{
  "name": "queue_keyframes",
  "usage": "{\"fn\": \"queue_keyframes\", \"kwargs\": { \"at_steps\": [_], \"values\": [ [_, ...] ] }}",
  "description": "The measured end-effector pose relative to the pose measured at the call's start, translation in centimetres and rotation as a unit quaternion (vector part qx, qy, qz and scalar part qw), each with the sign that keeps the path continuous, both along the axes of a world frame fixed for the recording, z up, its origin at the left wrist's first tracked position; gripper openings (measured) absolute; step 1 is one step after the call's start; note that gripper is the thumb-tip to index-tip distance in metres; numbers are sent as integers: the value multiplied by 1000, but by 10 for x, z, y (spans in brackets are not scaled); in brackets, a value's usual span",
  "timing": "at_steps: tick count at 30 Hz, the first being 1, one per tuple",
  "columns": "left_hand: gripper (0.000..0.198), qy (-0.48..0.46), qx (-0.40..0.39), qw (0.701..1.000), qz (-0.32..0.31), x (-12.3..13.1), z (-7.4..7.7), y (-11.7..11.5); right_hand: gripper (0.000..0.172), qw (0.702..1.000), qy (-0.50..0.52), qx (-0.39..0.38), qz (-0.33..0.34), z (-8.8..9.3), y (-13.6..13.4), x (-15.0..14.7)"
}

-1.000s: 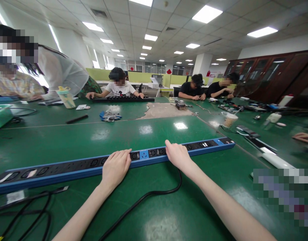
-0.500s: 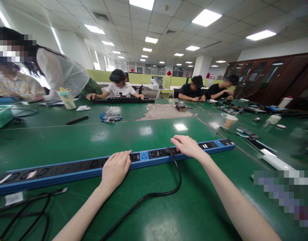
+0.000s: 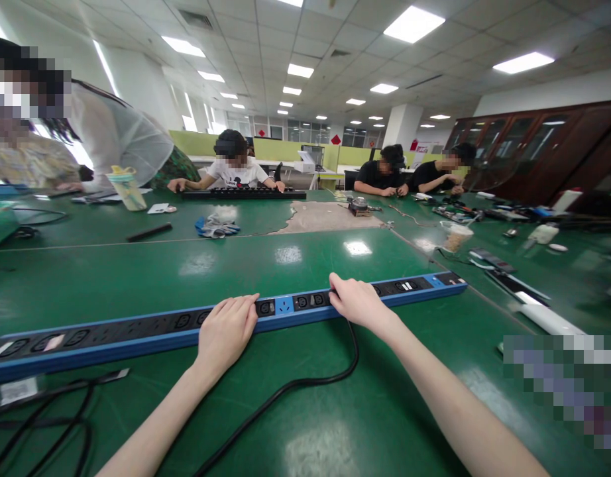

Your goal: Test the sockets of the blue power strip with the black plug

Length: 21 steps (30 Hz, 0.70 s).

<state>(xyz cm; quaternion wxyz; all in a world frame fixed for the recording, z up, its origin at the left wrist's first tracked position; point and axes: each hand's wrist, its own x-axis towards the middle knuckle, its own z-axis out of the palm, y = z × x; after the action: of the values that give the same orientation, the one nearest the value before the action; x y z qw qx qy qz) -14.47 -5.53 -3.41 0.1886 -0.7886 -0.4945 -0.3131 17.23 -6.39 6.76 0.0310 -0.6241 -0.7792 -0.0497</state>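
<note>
Hiding the plug again with the right hand (image 3: 358,305) after lifting clear, so probably busy there anew; cannot tell whether grasping it. Clasping the power strip (image 3: 286,307), beneath both hands, with the left hand (image 3: 228,331); below the right, trailing cable (image 3: 305,382).

A long blue-and-black power strip (image 3: 284,306) lies across the green bench (image 3: 256,265); behind it, grey-and-blue fabric gloves (image 3: 217,226), a pale lidded cup (image 3: 129,192) left of them; before it, a thin black cable (image 3: 285,386).
</note>
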Motion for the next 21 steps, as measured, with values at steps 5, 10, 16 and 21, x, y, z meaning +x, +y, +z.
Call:
{"fn": "queue_keyframes", "kwargs": {
  "at_steps": [5,10,16,21],
  "values": [
    [38,5,-7,1000,4,-1,0,0,24,1000,18,15,-19,-5,3,-1],
    [38,12,-5,1000,6,0,2,-1,15,996,82,36,-22,3,11,9],
    [39,10,1,1000,-1,1,4,0,21,958,242,151,-14,51,7,45],
    [40,8,-2,1000,0,0,3,0,26,965,246,89,33,66,-2,99]
  ]
}}
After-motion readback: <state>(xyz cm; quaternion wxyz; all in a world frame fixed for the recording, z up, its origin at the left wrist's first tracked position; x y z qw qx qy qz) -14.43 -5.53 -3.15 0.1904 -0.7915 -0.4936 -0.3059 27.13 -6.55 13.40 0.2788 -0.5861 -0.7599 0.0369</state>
